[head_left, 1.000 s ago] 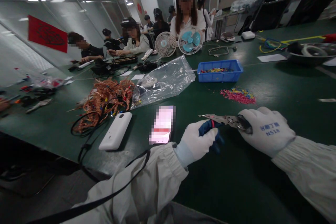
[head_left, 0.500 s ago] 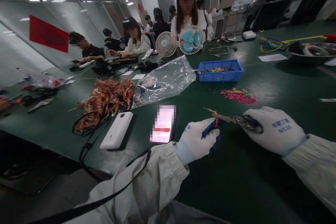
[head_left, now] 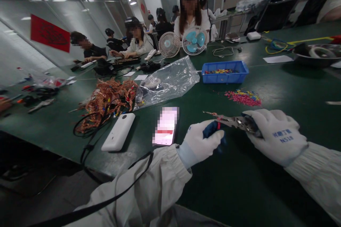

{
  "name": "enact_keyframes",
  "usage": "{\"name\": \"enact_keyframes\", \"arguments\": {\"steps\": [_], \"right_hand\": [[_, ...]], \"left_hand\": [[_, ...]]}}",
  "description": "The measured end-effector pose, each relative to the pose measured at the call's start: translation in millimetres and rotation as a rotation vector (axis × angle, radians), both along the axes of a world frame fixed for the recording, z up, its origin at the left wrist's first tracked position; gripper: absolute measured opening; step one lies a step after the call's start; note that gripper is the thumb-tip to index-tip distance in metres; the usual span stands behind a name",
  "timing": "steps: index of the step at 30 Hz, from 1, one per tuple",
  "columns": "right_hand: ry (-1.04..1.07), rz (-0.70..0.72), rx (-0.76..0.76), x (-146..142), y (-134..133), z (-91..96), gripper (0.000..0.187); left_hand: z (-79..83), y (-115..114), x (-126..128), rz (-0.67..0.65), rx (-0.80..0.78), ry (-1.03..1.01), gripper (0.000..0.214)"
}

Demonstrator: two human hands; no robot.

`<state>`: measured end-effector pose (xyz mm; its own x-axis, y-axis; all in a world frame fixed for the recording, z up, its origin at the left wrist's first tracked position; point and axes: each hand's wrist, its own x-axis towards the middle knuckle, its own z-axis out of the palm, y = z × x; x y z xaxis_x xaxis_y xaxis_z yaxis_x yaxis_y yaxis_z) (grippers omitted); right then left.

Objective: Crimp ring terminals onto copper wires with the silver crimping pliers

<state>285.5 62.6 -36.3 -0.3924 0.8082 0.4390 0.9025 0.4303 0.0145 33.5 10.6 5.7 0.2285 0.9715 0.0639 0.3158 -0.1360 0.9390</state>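
Observation:
My left hand (head_left: 201, 140), in a white glove with blue fingertips, pinches a red wire (head_left: 218, 125). The wire's thin bare end points up and to the left. Wire strippers (head_left: 238, 123) with flat metal jaws reach across from the right, their tip at the wire just above my left fingers. Around the handles, mostly hidden, my gloved right hand (head_left: 277, 136) is closed. Beyond the tool lies a small heap of pink, yellow and blue insulation bits (head_left: 243, 98). A blue plastic bin (head_left: 225, 78) with more coloured bits stands behind that heap.
Left of my hands lie a lit phone (head_left: 164, 127) and a white power bank (head_left: 118, 133). Tangled copper wire (head_left: 109, 95) and a clear plastic bag (head_left: 173, 83) lie farther back. Two small fans (head_left: 194, 42) stand opposite, before a seated person. A round pan (head_left: 317, 55) sits far right.
The wire strippers' jaws and my right hand have shifted slightly left, and the wire's bare end now points farther left. My left hand has hardly moved.

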Motion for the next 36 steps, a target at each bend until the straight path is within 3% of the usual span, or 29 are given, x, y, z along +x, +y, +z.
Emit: {"name": "enact_keyframes", "arguments": {"steps": [8, 18, 28, 33, 36], "right_hand": [[-0.086, -0.063, 0.042, -10.4, -5.7, 3.6, 0.04], [-0.209, -0.067, -0.039, -9.0, -1.1, 8.1, 0.03], [-0.132, -0.095, -0.116, -12.0, -1.0, 9.7, 0.024], [-0.055, -0.051, -0.067, -10.6, -2.2, 7.2, 0.037], [-0.052, -0.043, -0.059, -10.3, -2.8, 6.9, 0.043]], "left_hand": [[-7.5, 0.2, 0.5, 0.028, -0.072, -0.054, 0.029], [1.8, -0.5, 2.2, 0.066, -0.176, -0.104, 0.023], [4.7, -1.1, 0.7, 0.042, -0.192, -0.144, 0.02], [9.5, -0.6, 1.0, 0.057, -0.244, -0.184, 0.021], [10.3, 0.1, 2.8, 0.062, -0.353, -0.282, 0.035]]}}
